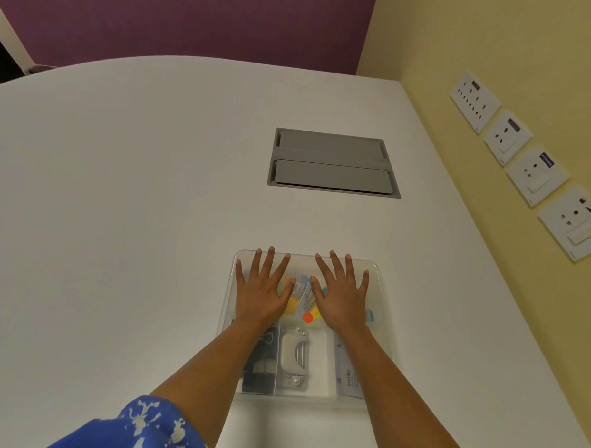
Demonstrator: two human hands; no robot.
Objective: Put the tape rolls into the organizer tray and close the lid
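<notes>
Blue sleeve nearest; left hand and right hand flat, fingers spread, grasping nothing, on clear organizer tray lid, white table.

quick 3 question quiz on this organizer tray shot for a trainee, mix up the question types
1. True or false: both hands lie flat, fingers spread, on the clear lid of the organizer tray.
2. Multiple choice: what sits in the near middle compartment, between the forearms? A) a white hole punch B) a red mug C) a banana
3. Fill in: the grey hatch is set into the white ____ beyond the tray.

Key
1. True: the left hand and the right hand press palm down on the lid.
2. A, the white hole punch.
3. Table.
</notes>
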